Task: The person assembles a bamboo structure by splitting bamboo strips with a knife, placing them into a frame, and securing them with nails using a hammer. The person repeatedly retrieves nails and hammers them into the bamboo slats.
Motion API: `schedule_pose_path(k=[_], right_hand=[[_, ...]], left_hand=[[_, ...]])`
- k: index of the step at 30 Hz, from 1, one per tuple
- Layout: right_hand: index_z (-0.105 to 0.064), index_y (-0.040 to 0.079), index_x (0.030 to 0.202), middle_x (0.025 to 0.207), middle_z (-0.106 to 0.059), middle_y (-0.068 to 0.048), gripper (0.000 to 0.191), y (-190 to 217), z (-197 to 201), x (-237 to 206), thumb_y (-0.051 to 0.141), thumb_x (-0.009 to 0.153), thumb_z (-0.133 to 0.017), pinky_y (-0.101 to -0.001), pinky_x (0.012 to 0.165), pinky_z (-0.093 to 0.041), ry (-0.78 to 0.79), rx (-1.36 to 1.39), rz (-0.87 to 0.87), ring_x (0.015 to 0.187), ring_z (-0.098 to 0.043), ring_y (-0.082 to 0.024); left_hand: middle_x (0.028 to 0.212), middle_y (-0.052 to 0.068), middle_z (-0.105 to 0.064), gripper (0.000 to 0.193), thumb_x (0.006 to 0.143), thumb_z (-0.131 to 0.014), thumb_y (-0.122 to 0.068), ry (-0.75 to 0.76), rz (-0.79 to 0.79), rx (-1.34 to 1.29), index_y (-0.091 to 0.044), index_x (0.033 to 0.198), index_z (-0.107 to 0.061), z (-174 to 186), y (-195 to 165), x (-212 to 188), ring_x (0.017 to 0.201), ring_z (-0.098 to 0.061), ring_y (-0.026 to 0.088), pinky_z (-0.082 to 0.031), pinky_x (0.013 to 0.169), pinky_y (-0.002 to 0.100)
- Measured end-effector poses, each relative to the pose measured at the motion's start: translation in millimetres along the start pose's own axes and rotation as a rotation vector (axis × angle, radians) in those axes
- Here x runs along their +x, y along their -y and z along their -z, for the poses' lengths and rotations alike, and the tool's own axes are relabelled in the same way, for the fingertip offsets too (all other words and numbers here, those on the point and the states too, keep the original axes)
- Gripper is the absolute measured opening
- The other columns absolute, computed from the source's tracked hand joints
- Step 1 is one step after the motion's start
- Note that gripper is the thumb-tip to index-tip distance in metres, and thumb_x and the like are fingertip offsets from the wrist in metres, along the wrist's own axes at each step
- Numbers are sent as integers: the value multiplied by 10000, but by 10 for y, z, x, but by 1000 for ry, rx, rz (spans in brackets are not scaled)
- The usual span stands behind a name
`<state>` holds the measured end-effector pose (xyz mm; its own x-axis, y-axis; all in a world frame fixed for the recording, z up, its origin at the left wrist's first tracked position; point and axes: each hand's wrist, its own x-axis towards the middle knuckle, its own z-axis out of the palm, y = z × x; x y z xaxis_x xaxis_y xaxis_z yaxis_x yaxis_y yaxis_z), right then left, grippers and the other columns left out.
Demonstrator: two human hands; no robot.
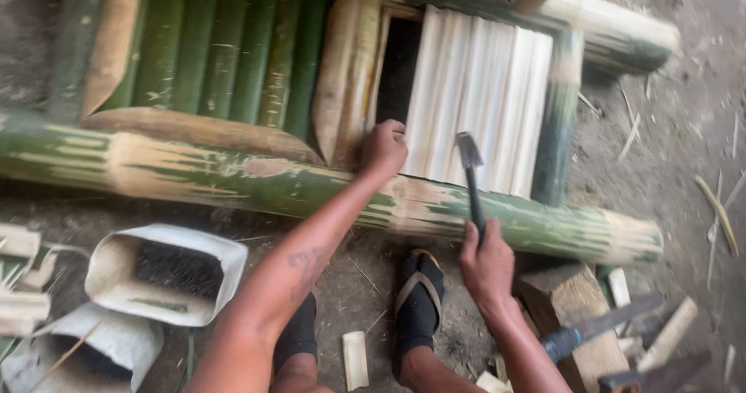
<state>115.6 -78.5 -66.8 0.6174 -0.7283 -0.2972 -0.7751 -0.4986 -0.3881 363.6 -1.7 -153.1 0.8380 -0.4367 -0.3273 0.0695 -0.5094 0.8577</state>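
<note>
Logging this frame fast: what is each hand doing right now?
Left hand: closed in a fist, pressed on the pale bamboo slats; anything pinched inside cannot be told.
Right hand: closed around the hammer handle.

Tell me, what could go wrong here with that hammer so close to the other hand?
The left hand rests on the pale bamboo slats close beside the hammer raised in the right hand; a stray blow might catch its fingers. The foot in an open sandal sits just under the long bamboo pole, so a dropped hammer could hit it.

Left hand [385,148] reaches forward, fisted; right hand [486,267], nearer the body, closes its grip, wrist raised.
</note>
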Motion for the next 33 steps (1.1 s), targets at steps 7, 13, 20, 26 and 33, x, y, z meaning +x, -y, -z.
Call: schedule_pose_path(k=[7, 13, 20, 26, 33], right_hand=[[-580, 18, 1251, 1126, -616, -215, 381, 1255, 266, -214, 123, 889, -636, -463, 916, -466, -81, -125, 987, 1076, -567, -371], [-649, 62, 1114, 944, -641, -133, 276, 2744, -68, -1007, 150, 853, -661, -455, 821, -499, 727, -434, 1608, 961, -630, -341], [-644, 28, 1119, 982, -662, -180, 248, 3964, -1236, -2395, 119, 889, -639, -490, 785, -531, 992, -248, 1826, 895, -663, -405], [-649, -6, 1106, 1033, -685, -211, 219, 4334, -2031, -3247, 144, 952, -609, -458, 832, -551, 1099, -82, 1636, 923, -691, -404], [-665, -12, 1090, 1023, -701, -209, 218, 4333, -1888, -3035, 141, 945, -610, -458, 812, -550, 1063, -100, 1652, 925, -687, -408]], left_hand=[[942, 114, -789, 210, 982, -567, -56, -281, -179, -328, -11, 1144, -693, 1115, 336, -1090, 802, -774, 188, -606, 728, 331], [968, 123, -762, 198, 1032, -544, -55, -667, -219, -510, 19, 1174, -660, 2383, 771, -2513, 849, -757, 162, -624, 759, 292], [998, 135, -771, 201, 1000, -555, -48, -1339, 156, -259, 3, 1149, -682, 3422, 1999, -3992, 954, -763, 213, -603, 845, 329], [1414, 343, -492, 659, 922, -734, -230, -1398, 565, 623, 150, 1379, -451, 4495, 2956, -4246, 1314, -473, 432, -419, 1092, 519], [1436, 328, -450, 681, 843, -735, -98, -967, 1048, 111, 101, 1405, -407, 5077, 3095, -4093, 1293, -494, 389, -418, 1104, 439]])
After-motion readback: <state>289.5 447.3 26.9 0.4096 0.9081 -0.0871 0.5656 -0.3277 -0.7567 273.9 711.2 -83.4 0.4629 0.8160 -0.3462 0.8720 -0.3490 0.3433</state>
